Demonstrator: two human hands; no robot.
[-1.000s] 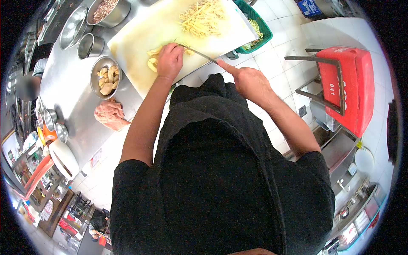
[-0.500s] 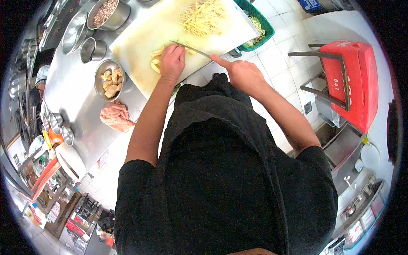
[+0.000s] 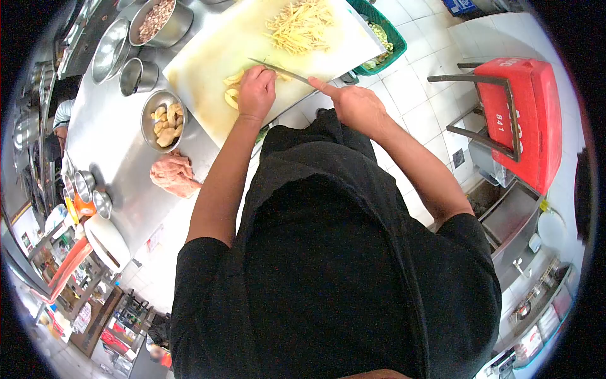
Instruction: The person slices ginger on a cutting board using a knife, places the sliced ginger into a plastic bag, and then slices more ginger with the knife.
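Note:
My right hand [image 3: 358, 108] is closed round the handle of a kitchen knife [image 3: 281, 69], forefinger stretched along its top. The blade lies across the white cutting board [image 3: 196, 69], just beyond the fingertips of my left hand [image 3: 257, 93]. Those fingers are curled and press down on ginger that they mostly cover. Pale yellow ginger slices [image 3: 231, 98] lie beside the left hand. Further up the board is a heap of ginger shreds [image 3: 302, 28]. To the left, a steel bowl [image 3: 146, 132] holds peeled ginger pieces [image 3: 167, 123].
A crumpled pink cloth-like thing [image 3: 173, 175] lies on the steel table [image 3: 117, 145]. Steel pots [image 3: 173, 31] stand at the upper left. A green basket [image 3: 399, 47] with scraps is past the board's right edge. A red stool [image 3: 530, 120] stands at the right.
The knife and my right hand have shifted slightly left. My left hand stays in nearly the same place on the ginger.

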